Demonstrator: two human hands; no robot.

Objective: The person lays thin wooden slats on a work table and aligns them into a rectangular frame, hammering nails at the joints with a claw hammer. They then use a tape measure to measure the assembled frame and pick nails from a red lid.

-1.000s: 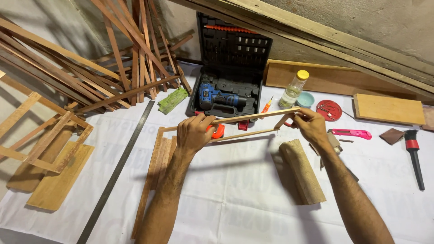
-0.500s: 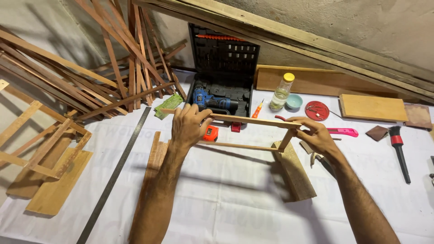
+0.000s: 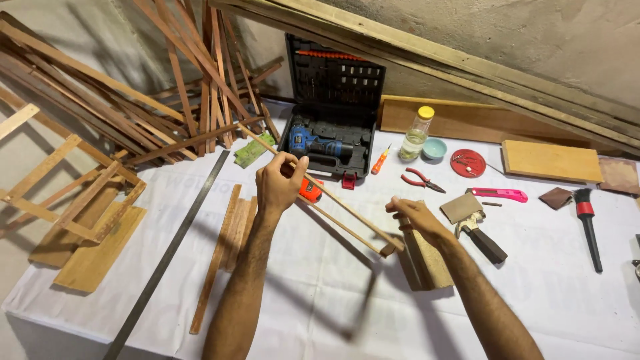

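Mid-frame, the left hand (image 3: 280, 183) is closed around the upper end of a thin, pale wooden slat frame (image 3: 333, 203), two long strips joined at the ends, held tilted above the white cloth-covered table (image 3: 547, 300). The right hand (image 3: 415, 215) pinches its lower end, just above a chunky wooden block (image 3: 427, 263). It looks like a turning-and-checking step; next would call for a steady two-handed grip and a level set-down. An open black tool case (image 3: 333, 87) with a blue drill (image 3: 317, 143) sits behind, at upper centre.

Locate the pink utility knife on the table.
In the head view, the pink utility knife lies right of centre, between the red round disc and the black brush.
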